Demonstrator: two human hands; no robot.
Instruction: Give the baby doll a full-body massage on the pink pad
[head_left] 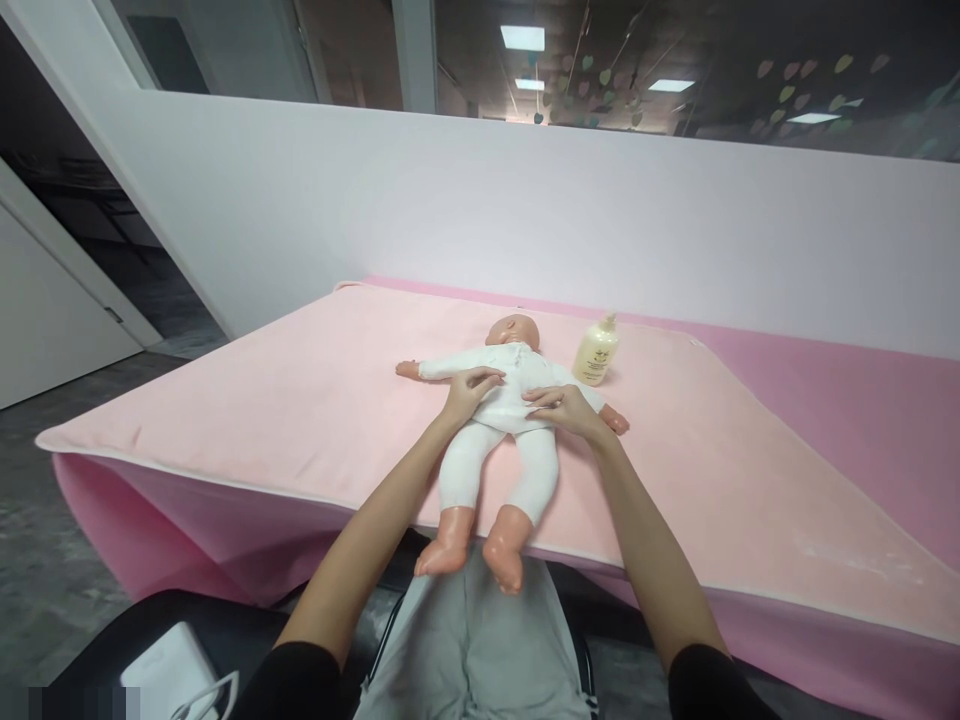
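A baby doll [514, 385] in a white long-sleeved top and white leggings lies on its back, its head toward the wall and its bare feet over the table's near edge. Its arms are spread out to both sides. My left hand [471, 388] rests on the left side of the doll's torso, fingers stretched over the top. On the other side of the torso lies my right hand [564, 407], its fingers slightly apart on the fabric. Beyond that hand stands a pale yellow pump bottle [596, 352], upright near the doll's arm.
A light pink blanket [300, 385] covers most of the table over a darker pink cloth [847, 400]. Behind the table rises a white wall [465, 200] with glass above it. At lower left, a white device [169, 670] with a cable lies on a black seat [97, 650].
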